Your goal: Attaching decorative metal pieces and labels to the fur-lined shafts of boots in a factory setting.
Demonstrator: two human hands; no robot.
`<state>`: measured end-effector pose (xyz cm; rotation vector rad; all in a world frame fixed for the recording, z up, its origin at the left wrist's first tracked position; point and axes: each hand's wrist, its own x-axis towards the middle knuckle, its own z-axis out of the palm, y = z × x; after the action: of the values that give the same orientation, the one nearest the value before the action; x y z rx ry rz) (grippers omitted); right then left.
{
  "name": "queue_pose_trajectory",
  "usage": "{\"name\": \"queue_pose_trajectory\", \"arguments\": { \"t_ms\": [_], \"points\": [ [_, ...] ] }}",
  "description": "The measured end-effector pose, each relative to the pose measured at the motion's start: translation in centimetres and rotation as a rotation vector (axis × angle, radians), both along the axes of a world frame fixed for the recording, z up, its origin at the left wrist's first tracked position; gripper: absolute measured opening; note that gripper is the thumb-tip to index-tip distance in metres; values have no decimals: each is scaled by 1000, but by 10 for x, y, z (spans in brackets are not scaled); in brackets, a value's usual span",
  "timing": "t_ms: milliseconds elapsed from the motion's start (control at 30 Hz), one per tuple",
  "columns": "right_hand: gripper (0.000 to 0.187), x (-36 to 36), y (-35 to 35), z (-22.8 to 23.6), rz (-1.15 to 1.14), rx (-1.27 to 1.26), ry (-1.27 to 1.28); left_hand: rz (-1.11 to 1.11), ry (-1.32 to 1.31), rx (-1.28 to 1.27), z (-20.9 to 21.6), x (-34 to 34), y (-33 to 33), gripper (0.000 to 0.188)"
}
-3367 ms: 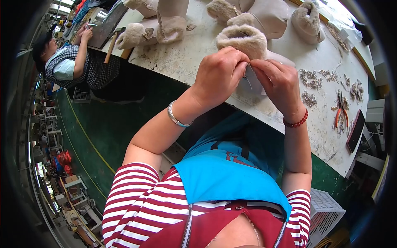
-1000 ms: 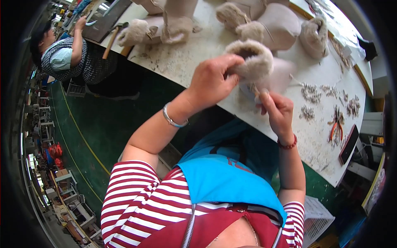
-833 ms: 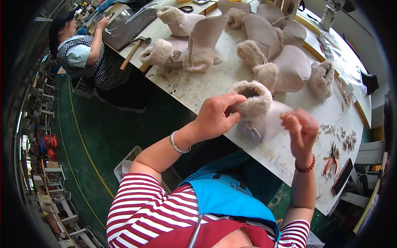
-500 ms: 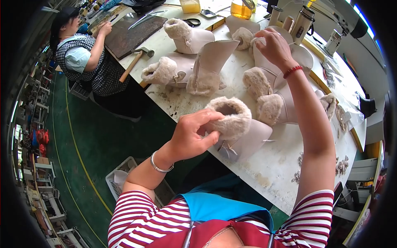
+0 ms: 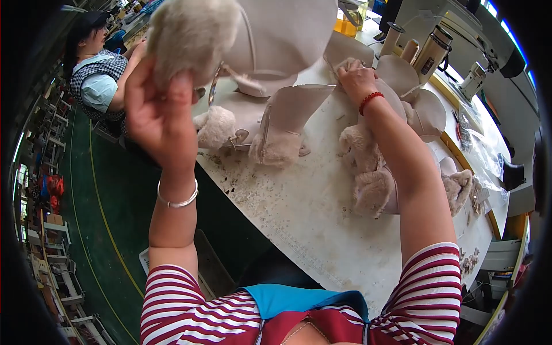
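My left hand [image 5: 164, 115] is closed on the fur cuff of a pale boot upper [image 5: 276, 40], lifted high at the upper left. Its smooth part spreads rightward and hides part of the table behind. Across the table, my right hand [image 5: 357, 83] has its fingers bent and closed on the furry edge of another boot upper [image 5: 349, 49]. Between my hands a boot upper [image 5: 293, 109] stands on its fur cuff, beside one lying with its cuff [image 5: 217, 127] toward the table edge. More fur-cuffed uppers [image 5: 371, 192] lie by my right forearm.
The white table [image 5: 305, 230] carries scattered specks of debris. At the back right are thread spools [image 5: 393, 37], a steel flask [image 5: 435, 49] and a sewing machine [image 5: 474, 80]. A co-worker [image 5: 98, 80] stands at the left. A white crate [image 5: 145, 261] sits below the table edge.
My left hand has raised its boot upper up and to the left, from above the near table edge. My right hand has moved slightly left and down in view and now grips fur.
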<state>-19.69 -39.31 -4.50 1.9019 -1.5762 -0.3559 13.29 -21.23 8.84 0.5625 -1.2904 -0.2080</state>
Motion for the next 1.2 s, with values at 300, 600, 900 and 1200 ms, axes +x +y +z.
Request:
{"name": "queue_pose_trajectory", "arguments": {
  "t_ms": [300, 600, 900, 1200],
  "points": [
    [20, -22, 12, 15, 61, 70, -355, 176, -752, 296, -45, -71, -166, 25],
    [23, -68, 15, 53, -190, -480, -950, 91, -1131, 389, -43, -99, -161, 26],
    [27, -88, 161, 115, 196, -594, -1325, 254, -1187, 271, -23, -90, -111, 41],
    [40, -28, 400, 82, 436, -695, -864, -1084, -228, 754, -28, -160, 108, 53]
  ]
}}
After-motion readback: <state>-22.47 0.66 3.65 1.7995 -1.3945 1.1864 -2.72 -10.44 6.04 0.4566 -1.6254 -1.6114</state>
